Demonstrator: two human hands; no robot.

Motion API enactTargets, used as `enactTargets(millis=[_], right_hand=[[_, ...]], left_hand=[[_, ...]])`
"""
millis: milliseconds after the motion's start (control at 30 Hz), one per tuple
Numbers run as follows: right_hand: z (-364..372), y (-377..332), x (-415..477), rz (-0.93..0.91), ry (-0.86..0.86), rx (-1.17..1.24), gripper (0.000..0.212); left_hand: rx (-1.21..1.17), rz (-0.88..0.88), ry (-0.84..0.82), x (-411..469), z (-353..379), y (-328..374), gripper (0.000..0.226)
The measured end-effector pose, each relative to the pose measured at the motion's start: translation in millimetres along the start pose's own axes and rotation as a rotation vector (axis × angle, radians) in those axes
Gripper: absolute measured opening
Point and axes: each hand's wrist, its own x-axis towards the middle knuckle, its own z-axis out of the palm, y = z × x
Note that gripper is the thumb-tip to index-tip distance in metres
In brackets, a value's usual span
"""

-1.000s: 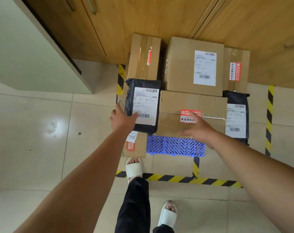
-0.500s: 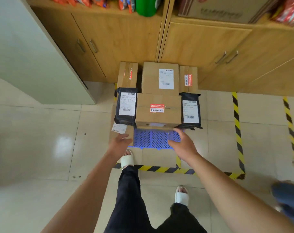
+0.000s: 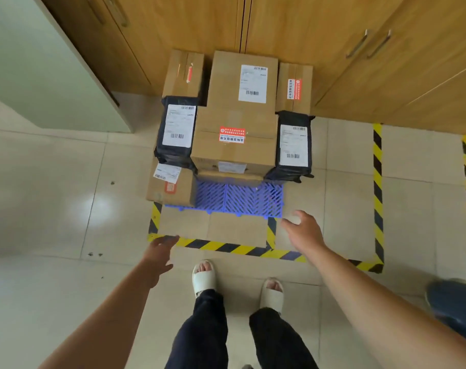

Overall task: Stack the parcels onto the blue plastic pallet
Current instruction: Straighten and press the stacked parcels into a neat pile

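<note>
**Parcels stacked, hands free: watch the soft bags**

The blue pallet [image 3: 240, 198] is on the floor against the cabinets [image 3: 333, 49]. Only a strip along its front edge is bare.

Parcels cover the rest:
- The big box [image 3: 242, 78] is at the back edge, with a narrow box on each side.
- The middle box [image 3: 234, 139] is in front of it, on top of a lower box.
- The left bag [image 3: 177, 129] and right bag [image 3: 293, 147], both black, sit at the side edges.
- The small box [image 3: 170, 187] is at the front-left corner.

My left hand [image 3: 158, 255] and right hand [image 3: 303, 231] are both empty. They hang over the floor short of the front edge, fingers loosely spread, touching nothing.

Risks, my read:
- Both bags look to overhang the sides. They're soft, so a nudge or added weight could slide them off.
- The small box seems to poke past the left edge and could tip if bumped.
- Loading the bags instead of the bare front strip would make the stack lean.
</note>
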Motion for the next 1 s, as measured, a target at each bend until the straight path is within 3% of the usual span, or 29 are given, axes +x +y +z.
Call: enactTargets(millis=[67,200,267,367,433,500,600,767,933,1000], right_hand=[[16.4,3.7,51.5,0.009,0.098,0.048,0.051],[62.6,11.8,146.0,0.008,0.297,0.2,0.069],[90.8,9.8,173.6,-0.259,0.379,-0.054,0.074],[126.0,-12.1,200.0,-0.873,0.494,-0.531,0.075],[144.8,-38.2,220.1,-1.028,0.487,-0.626,0.077],[155.6,-56.5,239.7,-1.028,0.528,-0.701,0.076],[168.0,-56.4,259.1,-1.055,0.722,-0.706,0.068],[179.1,-52.5,268.5,-1.09,0.826,-0.631,0.064],[164.8,-53.9,248.1,-1.016,0.615,-0.733,0.071],[154.5,-57.1,238.3,-1.011,0.478,-0.731,0.076]], left_hand=[[-0.07,0.035,0.101,57.5,-3.1,11.4,0.055],[-0.388,-0.077,0.26,165.5,0.0,33.3,0.057],[-0.459,-0.092,0.261,212.2,11.7,43.1,0.068],[-0.537,-0.114,0.26,280.4,29.7,43.2,0.086],[-0.529,-0.117,0.303,322.9,38.5,35.6,0.09],[-0.596,-0.08,0.358,339.5,55.3,31.9,0.089],[-0.777,0.052,0.418,348.9,81.9,26.8,0.071],[-0.828,0.267,0.363,367.1,81.5,10.9,0.079],[-0.715,0.17,0.243,340.4,72.1,9.5,0.067],[-0.658,0.097,0.358,319.1,65.0,14.0,0.071]])
